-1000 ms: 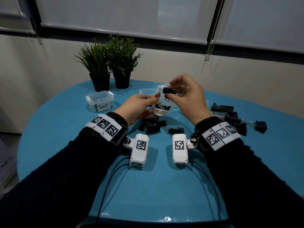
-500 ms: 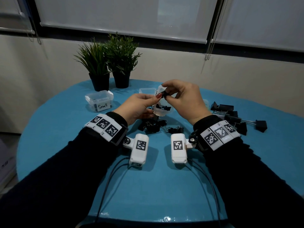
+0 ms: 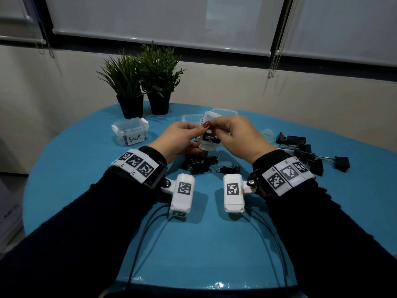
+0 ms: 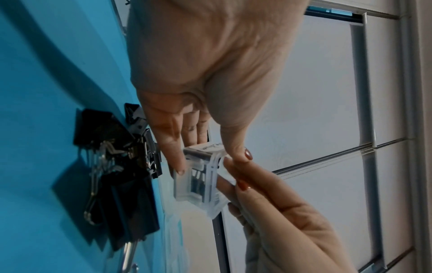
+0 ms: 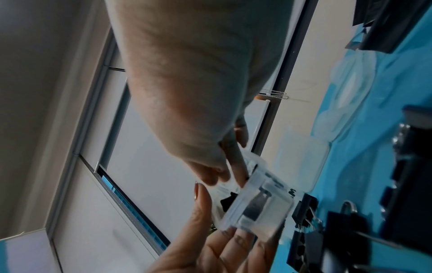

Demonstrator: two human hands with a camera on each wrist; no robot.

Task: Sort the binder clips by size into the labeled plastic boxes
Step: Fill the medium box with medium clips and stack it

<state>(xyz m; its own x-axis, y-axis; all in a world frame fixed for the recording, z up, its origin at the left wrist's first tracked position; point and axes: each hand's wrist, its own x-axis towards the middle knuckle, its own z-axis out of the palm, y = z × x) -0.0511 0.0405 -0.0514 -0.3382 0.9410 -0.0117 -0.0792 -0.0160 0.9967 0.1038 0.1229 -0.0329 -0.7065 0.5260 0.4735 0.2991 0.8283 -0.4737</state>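
Note:
My left hand (image 3: pixel 202 137) holds a small clear plastic box (image 3: pixel 209 145) tilted above the blue table, thumb on its labelled side and fingers under it. Black binder clips lie inside the box (image 4: pixel 187 182). My right hand (image 3: pixel 216 130) has its thumb and fingertips at the box's mouth. There it pinches a black binder clip (image 5: pixel 228 200) just inside the box (image 5: pixel 259 208). A heap of mid-size black clips (image 3: pixel 199 164) lies on the table under my hands. Larger clips (image 3: pixel 305 151) lie to the right.
A lidded box marked "Small" (image 3: pixel 131 131) stands at the left. Two open clear boxes (image 3: pixel 224 111) stand behind my hands and a loose lid (image 3: pixel 267 134) lies to the right. Two potted plants (image 3: pixel 131 82) stand at the far edge of the table (image 3: pixel 86 201).
My right hand has brought the clip down and left from above the box into its mouth. My left hand has lifted and tilted the box a little.

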